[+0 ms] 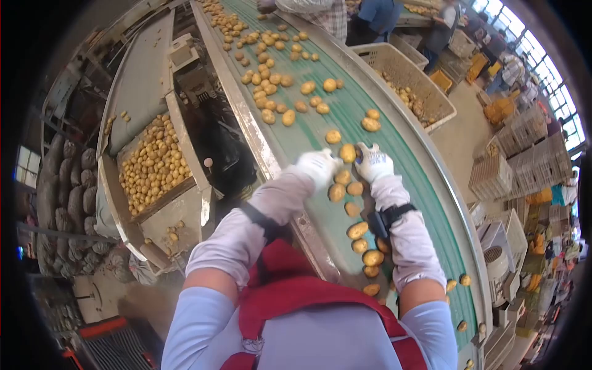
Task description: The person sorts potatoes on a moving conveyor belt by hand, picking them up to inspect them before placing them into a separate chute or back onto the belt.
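Observation:
My left hand [319, 168], in a white glove, is over the green conveyor belt [296, 139] with its slightly blurred fingers loosely bent toward a yellow potato [347, 153]. That potato lies between my two hands. On its other side my right hand [374, 163], also gloved, has its fingers apart and bent downward, fingertips close beside the potato. Nearer my body, a line of potatoes [357, 230] runs along the belt between my forearms. Farther up, many loose potatoes [265, 86] are spread over the belt.
A metal rail [259, 145] edges the belt. At left stands a bin [202, 169] heaped with potatoes. Across the belt are a beige crate [441, 114] with potatoes and stacked crates [521, 166]. Several people [373, 21] stand at the far side. Filled sacks [68, 191] are piled at far left.

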Demonstrator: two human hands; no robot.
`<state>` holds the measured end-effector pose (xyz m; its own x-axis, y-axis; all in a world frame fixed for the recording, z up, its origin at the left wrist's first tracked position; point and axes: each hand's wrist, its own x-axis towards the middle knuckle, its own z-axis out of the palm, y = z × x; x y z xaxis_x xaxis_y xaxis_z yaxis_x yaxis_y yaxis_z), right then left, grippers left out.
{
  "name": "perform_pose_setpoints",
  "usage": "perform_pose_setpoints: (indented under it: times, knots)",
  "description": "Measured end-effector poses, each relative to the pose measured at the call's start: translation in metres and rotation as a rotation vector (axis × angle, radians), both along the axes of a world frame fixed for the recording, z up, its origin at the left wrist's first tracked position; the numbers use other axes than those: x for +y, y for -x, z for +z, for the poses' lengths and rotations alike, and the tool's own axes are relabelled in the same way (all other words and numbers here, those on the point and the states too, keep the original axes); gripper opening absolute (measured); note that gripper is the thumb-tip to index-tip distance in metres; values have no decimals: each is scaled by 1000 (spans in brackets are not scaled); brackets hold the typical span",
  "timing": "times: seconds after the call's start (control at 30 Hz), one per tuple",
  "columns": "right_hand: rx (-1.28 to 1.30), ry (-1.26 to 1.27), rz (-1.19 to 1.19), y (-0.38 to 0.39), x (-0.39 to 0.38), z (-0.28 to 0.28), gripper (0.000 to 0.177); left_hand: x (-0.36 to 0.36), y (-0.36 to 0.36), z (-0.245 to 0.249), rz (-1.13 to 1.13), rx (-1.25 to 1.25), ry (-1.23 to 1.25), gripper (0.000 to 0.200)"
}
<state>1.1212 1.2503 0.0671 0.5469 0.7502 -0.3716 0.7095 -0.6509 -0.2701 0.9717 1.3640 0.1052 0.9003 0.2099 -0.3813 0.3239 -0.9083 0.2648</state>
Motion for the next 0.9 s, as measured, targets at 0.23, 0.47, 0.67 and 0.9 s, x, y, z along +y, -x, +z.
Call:
perform_pose_setpoints:
  times: [0.23,0.47,0.67,0.9]
  knots:
    - [725,-679,-314,-35,-71,-67,42,-30,-19,-13,-78,35,-86,34]
    - [1525,-1205,-787,-1,-102,20,36,-42,-8,-5,689,117,921,46]
    - [370,-1141,-255,81,-70,65,38,-81,52,4,670,-517,2410,61]
    - [134,-882,215,133,-58,66,46,-77,90,-32,351,-761,2748,50]
